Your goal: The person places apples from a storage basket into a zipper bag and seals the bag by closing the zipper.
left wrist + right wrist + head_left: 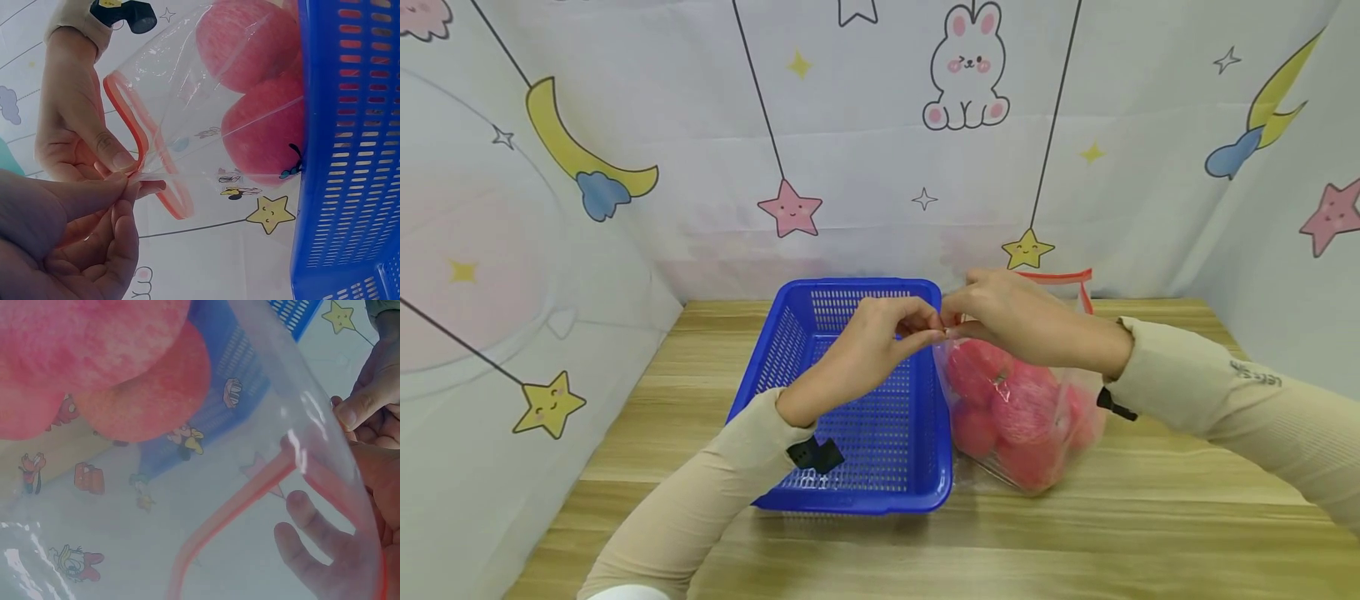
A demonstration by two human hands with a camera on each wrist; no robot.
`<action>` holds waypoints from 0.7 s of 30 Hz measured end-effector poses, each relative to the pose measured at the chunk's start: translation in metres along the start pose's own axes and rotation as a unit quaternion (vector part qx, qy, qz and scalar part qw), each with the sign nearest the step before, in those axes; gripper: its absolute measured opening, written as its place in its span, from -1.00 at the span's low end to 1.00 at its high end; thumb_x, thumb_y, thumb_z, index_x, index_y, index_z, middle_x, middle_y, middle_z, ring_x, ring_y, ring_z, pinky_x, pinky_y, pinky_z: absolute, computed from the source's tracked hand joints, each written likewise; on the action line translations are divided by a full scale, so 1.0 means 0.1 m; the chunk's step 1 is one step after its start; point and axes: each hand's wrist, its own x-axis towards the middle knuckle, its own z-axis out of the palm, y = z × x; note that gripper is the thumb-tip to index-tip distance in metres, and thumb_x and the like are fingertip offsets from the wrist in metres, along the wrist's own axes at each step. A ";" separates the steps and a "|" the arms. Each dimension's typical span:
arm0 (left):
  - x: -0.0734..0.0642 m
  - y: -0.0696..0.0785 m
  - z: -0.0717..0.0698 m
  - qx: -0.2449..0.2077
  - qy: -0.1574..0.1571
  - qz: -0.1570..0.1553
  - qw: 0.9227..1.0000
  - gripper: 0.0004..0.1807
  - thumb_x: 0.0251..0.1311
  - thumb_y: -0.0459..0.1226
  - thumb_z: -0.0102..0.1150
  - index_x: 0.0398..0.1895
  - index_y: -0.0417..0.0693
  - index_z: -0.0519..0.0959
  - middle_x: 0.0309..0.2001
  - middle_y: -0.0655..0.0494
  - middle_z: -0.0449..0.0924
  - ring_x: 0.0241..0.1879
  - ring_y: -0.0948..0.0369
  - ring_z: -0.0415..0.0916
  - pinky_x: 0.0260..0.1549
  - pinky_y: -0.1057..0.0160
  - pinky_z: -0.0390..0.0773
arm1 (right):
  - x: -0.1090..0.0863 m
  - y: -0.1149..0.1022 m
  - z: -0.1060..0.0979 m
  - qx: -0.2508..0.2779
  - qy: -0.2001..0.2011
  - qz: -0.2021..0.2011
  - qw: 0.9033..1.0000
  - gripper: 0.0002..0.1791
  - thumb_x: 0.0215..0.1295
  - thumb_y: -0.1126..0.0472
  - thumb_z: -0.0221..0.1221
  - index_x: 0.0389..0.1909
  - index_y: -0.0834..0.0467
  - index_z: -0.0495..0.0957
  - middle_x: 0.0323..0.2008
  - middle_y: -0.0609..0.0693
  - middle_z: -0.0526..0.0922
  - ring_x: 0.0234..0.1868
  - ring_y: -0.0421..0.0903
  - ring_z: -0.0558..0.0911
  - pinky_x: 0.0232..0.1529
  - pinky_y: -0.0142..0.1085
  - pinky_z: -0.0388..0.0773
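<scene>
A clear zip bag (1067, 375) with a red-orange strip along its mouth (1052, 276) stands on the table, holding several pink-red apples (1030, 408). Cartoon figures are printed on the plastic. My left hand (868, 342) pinches the bag's mouth edge between thumb and fingers. Right beside it, my right hand (1022, 317) pinches the same edge, and the fingertips of both hands meet. The left wrist view shows the red-orange strip (128, 115) parted into a loop. In the right wrist view, right-hand fingers (306, 544) show through the plastic.
A blue perforated basket (857, 502) stands left of the bag, close against it, with nothing seen inside. Both stand on a wood-grain table (1037, 550). A white cloth with cartoon prints (865, 100) hangs behind and at both sides.
</scene>
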 end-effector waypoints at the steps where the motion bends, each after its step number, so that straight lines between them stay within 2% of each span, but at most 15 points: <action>1: 0.00 0.00 0.00 0.001 0.000 0.000 1.000 -0.96 0.28 -0.35 0.28 -0.28 -0.15 0.65 -0.36 0.11 0.67 -0.36 0.29 0.58 -0.29 0.39 0.58 | 0.00 0.00 0.00 -0.003 -0.002 0.000 1.000 -0.84 0.12 0.33 0.43 -0.43 0.05 0.63 -0.50 -0.18 0.62 -0.46 -0.14 0.36 -0.47 -0.32 0.37; 11: 0.00 0.00 0.01 -0.004 0.000 0.005 1.000 -0.96 0.28 -0.35 0.29 -0.29 -0.16 0.65 -0.36 0.12 0.67 -0.37 0.30 0.57 -0.30 0.39 0.58 | -0.02 0.00 -0.01 -0.001 -0.011 -0.003 1.000 -0.85 0.14 0.34 0.41 -0.43 0.08 0.63 -0.49 -0.15 0.62 -0.45 -0.13 0.37 -0.47 -0.32 0.37; 17: -0.01 0.00 0.01 -0.001 0.002 0.003 1.000 -0.96 0.28 -0.35 0.29 -0.30 -0.16 0.65 -0.37 0.15 0.66 -0.36 0.31 0.57 -0.29 0.39 0.58 | 0.00 0.03 0.02 0.083 -0.015 0.003 0.996 -0.86 0.14 0.43 0.38 -0.44 0.16 0.63 -0.46 -0.11 0.60 -0.36 -0.12 0.51 -0.31 -0.29 0.50; 21: -0.02 -0.01 0.01 -0.007 0.007 0.009 1.000 -0.96 0.27 -0.35 0.29 -0.29 -0.16 0.66 -0.36 0.17 0.66 -0.35 0.32 0.57 -0.28 0.39 0.58 | 0.02 0.05 0.02 0.128 -0.009 0.025 0.991 -0.89 0.14 0.43 0.39 -0.39 0.17 0.69 -0.46 -0.12 0.61 -0.42 -0.16 0.54 -0.35 -0.29 0.55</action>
